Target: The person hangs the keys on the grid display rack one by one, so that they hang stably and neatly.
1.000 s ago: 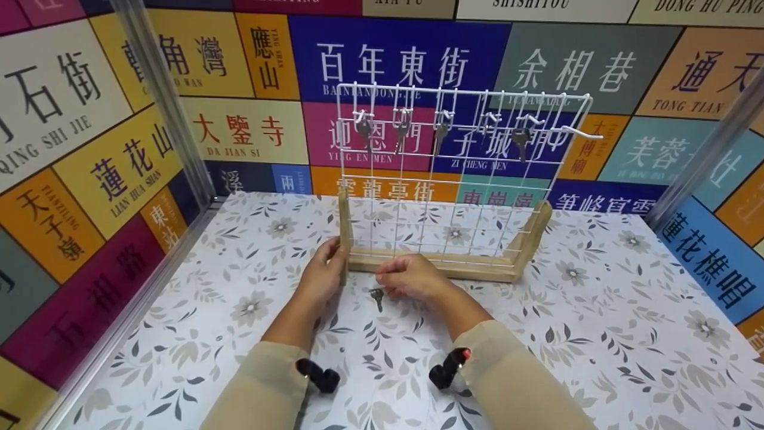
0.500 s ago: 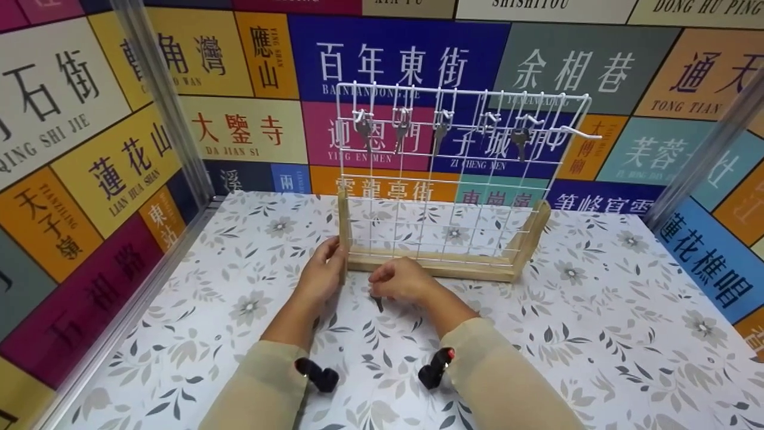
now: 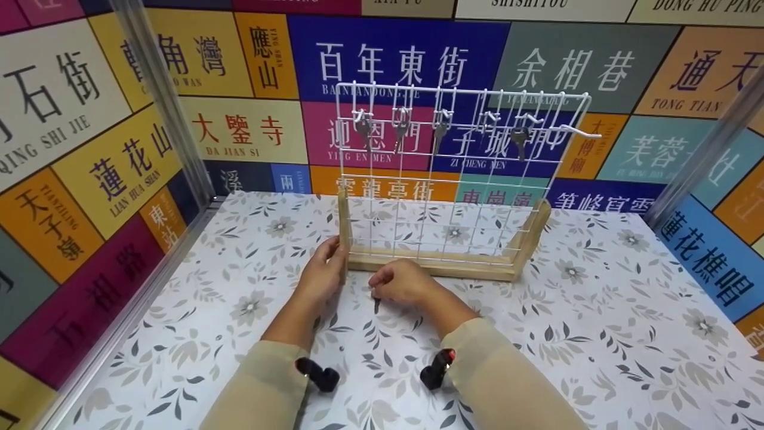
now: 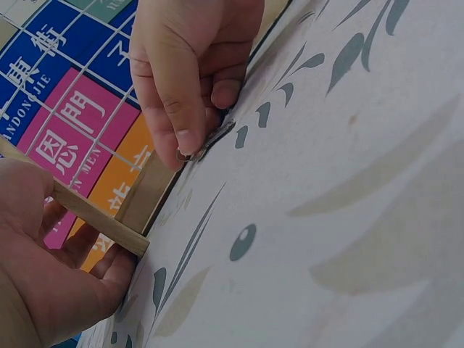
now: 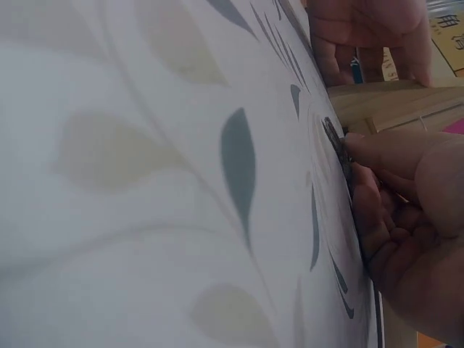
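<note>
A white wire grid rack (image 3: 439, 263) stands on a wooden base, with several keys hanging from hooks along its upper part. My left hand (image 3: 321, 273) holds the wooden left foot (image 4: 109, 225) of this rack, thumb on one side and fingers on the other. In front of the base, my right hand (image 3: 406, 283) pinches a small dark key (image 3: 376, 306) at its ring end. The left wrist view shows that key (image 4: 216, 139) low against the tablecloth, under the thumb and fingertips. Fingers partly hide it in the right wrist view, where the key (image 5: 335, 139) is seen edge-on.
One hook (image 3: 576, 131) at the rack's right end sticks out with no key on it. A floral cloth (image 3: 250, 370) covers the table. Panels with printed lettering (image 3: 394, 54) rise behind and at both sides, with clear posts at the corners.
My right hand has moved slightly left and down onto the key, which lay uncovered beside it one second ago. The left hand stays on the rack's foot.
</note>
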### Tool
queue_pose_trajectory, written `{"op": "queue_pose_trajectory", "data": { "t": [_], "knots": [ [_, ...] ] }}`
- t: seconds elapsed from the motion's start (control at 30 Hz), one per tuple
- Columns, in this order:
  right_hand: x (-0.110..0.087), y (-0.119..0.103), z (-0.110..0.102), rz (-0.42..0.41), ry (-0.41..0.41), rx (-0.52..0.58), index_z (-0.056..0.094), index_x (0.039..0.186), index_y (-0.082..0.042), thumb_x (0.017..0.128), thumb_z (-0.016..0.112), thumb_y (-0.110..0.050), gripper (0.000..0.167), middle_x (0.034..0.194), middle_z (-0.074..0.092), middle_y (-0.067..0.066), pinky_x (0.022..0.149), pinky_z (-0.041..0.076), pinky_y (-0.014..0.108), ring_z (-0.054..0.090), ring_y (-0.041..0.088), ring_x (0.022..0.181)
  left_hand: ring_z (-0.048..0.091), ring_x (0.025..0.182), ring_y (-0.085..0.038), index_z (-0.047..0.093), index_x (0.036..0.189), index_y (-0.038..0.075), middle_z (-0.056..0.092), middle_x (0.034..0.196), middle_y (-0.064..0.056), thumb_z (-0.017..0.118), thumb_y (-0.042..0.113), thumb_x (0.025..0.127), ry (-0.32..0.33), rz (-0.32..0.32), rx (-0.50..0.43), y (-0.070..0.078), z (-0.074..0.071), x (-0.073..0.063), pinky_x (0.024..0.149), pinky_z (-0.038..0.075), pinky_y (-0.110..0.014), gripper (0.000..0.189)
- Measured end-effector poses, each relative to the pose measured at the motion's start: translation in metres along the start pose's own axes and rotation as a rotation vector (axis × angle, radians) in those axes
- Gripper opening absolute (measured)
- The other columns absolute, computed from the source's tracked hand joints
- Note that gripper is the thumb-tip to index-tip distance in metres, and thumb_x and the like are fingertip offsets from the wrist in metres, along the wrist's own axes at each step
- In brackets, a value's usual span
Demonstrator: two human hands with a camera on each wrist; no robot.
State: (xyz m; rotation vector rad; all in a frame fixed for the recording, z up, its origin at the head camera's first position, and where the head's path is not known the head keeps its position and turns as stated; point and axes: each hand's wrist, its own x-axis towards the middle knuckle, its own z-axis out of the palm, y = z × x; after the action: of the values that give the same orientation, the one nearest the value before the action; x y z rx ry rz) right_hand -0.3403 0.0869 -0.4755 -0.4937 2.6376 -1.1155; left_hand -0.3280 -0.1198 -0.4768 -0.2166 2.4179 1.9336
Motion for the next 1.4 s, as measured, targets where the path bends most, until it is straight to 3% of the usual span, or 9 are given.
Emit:
{"op": "queue_pose_trajectory", "data": {
  "t": [0.13,0.33,0.53,0.7,0.83,1.0,1.13,1.4],
  "knots": [
    [0.0,0.002,-0.003,-0.008,0.013,0.016,0.085,0.102,-0.013,0.093,0.078,-0.012,0.011,0.092,0.082,-0.001,0.071,0.051,0.02,0.065,0.006,0.079,0.052,0.147,-0.025,0.049,0.158,0.032,0.053,0.16,0.001,0.05,0.049,0.112,0.008,0.021,-0.011,0.001,0.0,-0.001,0.128,0.037,-0.049,0.049],
    [-0.006,0.005,-0.013,0.072,0.021,0.176,0.082,0.111,-0.006,0.097,0.077,-0.01,0.015,0.097,0.081,0.004,0.073,0.059,0.024,0.071,0.012,0.08,0.048,0.151,-0.025,0.048,0.159,0.033,0.05,0.163,0.001,0.05,0.051,0.111,0.012,0.008,-0.017,0.001,0.001,-0.001,0.129,0.035,-0.05,0.051],
    [-0.021,0.005,-0.036,0.071,0.068,0.202,0.083,0.115,-0.01,0.097,0.077,-0.012,0.019,0.101,0.08,0.003,0.083,0.063,0.029,0.074,0.012,0.086,0.044,0.154,-0.026,0.047,0.16,0.034,0.048,0.165,0.002,0.049,0.052,0.111,0.004,-0.01,-0.018,0.001,0.001,-0.002,0.131,0.033,-0.051,0.052],
    [-0.037,0.003,-0.06,0.032,0.119,0.309,0.079,0.121,-0.004,0.099,0.075,-0.01,0.023,0.113,0.08,0.014,0.093,0.065,0.04,0.079,0.018,0.094,0.043,0.155,-0.025,0.046,0.16,0.034,0.047,0.165,0.002,0.049,0.052,0.111,0.003,-0.025,-0.022,0.002,0.001,-0.001,0.131,0.032,-0.051,0.052],
    [-0.05,0.001,-0.084,0.008,0.161,0.389,0.078,0.122,-0.003,0.1,0.074,-0.009,0.023,0.122,0.076,0.021,0.094,0.065,0.037,0.079,0.023,0.101,0.042,0.156,-0.025,0.046,0.16,0.035,0.046,0.166,0.003,0.049,0.052,0.111,0.003,-0.034,-0.022,0.002,0.001,0.0,0.132,0.03,-0.052,0.052],
    [-0.07,-0.003,-0.114,0.007,0.227,0.42,0.078,0.124,-0.006,0.1,0.076,-0.013,0.026,0.119,0.078,0.014,0.093,0.064,0.03,0.079,0.017,0.099,0.044,0.155,-0.024,0.046,0.159,0.035,0.047,0.165,0.004,0.05,0.053,0.111,-0.006,-0.026,-0.03,0.001,0.0,0.0,0.131,0.032,-0.052,0.052],
    [-0.087,-0.007,-0.138,-0.011,0.272,0.535,0.073,0.128,0.002,0.1,0.075,-0.008,0.03,0.115,0.078,0.007,0.095,0.063,0.029,0.079,0.014,0.097,0.047,0.151,-0.025,0.047,0.159,0.035,0.049,0.162,0.004,0.05,0.055,0.111,-0.019,-0.023,-0.041,0.0,0.0,0.0,0.129,0.036,-0.051,0.052],
    [-0.125,-0.011,-0.182,-0.118,0.401,0.666,0.074,0.126,0.002,0.097,0.08,-0.013,0.033,0.111,0.077,0.006,0.094,0.063,0.027,0.079,0.014,0.095,0.047,0.151,-0.023,0.047,0.158,0.039,0.048,0.162,0.007,0.05,0.055,0.111,-0.016,-0.073,-0.048,0.002,0.001,0.001,0.129,0.036,-0.05,0.05]
  ]
}}
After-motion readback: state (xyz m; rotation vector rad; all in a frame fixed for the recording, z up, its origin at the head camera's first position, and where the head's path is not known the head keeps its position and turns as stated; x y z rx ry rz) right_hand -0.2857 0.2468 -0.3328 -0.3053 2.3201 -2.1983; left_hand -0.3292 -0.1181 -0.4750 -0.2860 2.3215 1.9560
